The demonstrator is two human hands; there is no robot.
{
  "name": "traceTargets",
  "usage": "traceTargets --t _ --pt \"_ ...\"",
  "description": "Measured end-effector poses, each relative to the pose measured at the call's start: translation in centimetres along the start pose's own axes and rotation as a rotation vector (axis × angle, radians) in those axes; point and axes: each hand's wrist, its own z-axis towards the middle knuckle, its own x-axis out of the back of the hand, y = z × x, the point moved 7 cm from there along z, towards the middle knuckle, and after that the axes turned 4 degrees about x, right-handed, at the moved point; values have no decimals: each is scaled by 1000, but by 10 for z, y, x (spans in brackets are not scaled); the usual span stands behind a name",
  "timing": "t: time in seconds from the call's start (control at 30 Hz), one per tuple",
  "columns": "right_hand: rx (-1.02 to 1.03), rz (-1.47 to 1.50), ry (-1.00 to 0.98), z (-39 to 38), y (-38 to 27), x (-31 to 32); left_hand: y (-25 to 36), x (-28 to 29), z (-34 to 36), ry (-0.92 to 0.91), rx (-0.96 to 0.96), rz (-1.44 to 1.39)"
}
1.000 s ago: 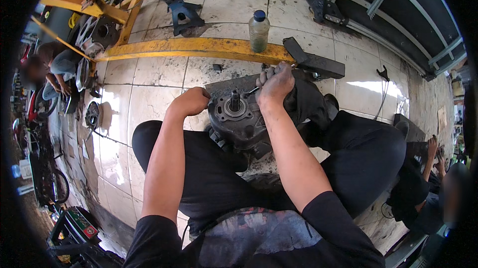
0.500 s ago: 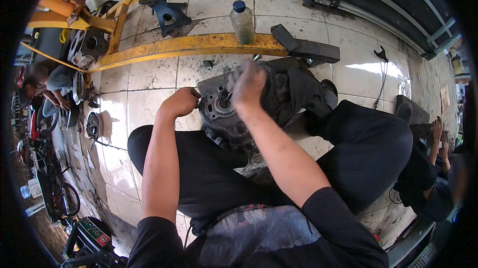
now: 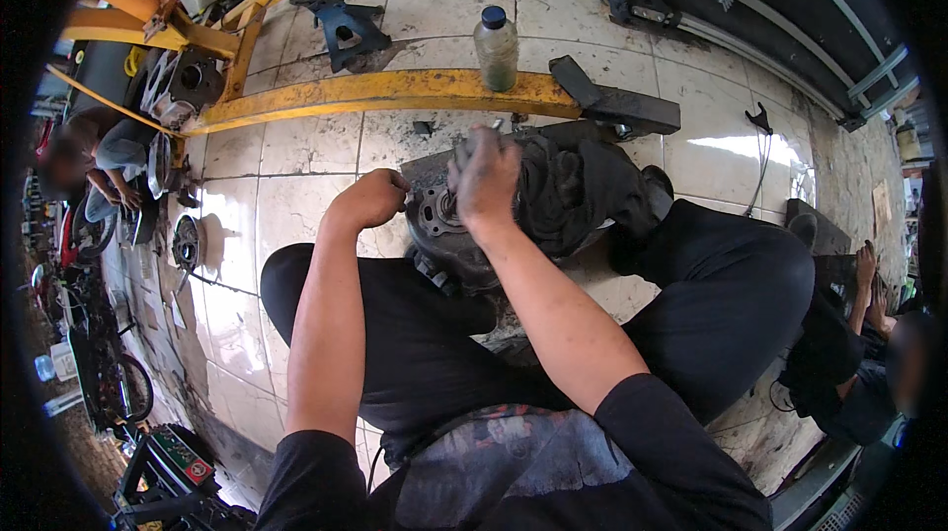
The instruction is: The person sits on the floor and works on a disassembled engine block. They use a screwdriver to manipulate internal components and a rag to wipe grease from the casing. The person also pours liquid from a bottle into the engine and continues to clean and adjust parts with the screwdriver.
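Observation:
A dark, greasy gearbox-like metal housing point(image 3: 459, 260) lies on the floor between my legs. Its round flanged opening point(image 3: 432, 213) faces up, with a shaft end in the middle partly covered by my right hand point(image 3: 485, 176). Blackened fingers of that hand are closed round a slim metal tool; its shiny end point(image 3: 497, 123) pokes out above the knuckles, and the rest is hidden. My left hand point(image 3: 370, 198) is curled at the left edge of the housing, and whatever its fingers hold cannot be made out. A dark cloth point(image 3: 573, 181) drapes over the housing's right side.
Beyond the housing runs a yellow steel beam point(image 3: 375, 89) with a dark end piece. A blue-capped bottle point(image 3: 496, 52) stands against it, and a blue jack stand point(image 3: 341, 26) sits farther back. Other people are at the far left and right. A forked cable point(image 3: 762, 141) lies rightward.
My right hand has shifted slightly left and down over the opening, now covering more of the shaft. The left hand stays at the housing's edge. The whole view has shifted a little.

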Motion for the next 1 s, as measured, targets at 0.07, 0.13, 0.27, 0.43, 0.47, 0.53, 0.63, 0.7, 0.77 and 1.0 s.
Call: traceTargets --t 0.07,0.13,0.27,0.43,0.47,0.53,0.63,0.7,0.77,1.0 --pt "-1 25 4 4 -23 4 -9 1 -2 23 20 1" --pt "65 45 130 24 -60 15 -8 1 -4 8 13 28" --pt "44 92 159 15 -44 4 -3 3 -5 1 42 -13" --pt "-89 139 171 25 -42 15 -1 2 3 6 -1 42" --pt "-61 130 196 31 -52 23 -1 1 1 7 -3 38" --pt "63 163 158 34 -66 29 -1 2 0 8 1 36" --pt "112 249 65 12 -43 5 -1 1 2 1 6 50" --pt "7 242 95 13 -46 2 -3 -2 5 -15 -12 67" --pt "-36 259 199 21 -50 16 4 1 -4 18 -29 25" --pt "92 379 -2 4 -50 7 -13 -1 9 66 -34 37"
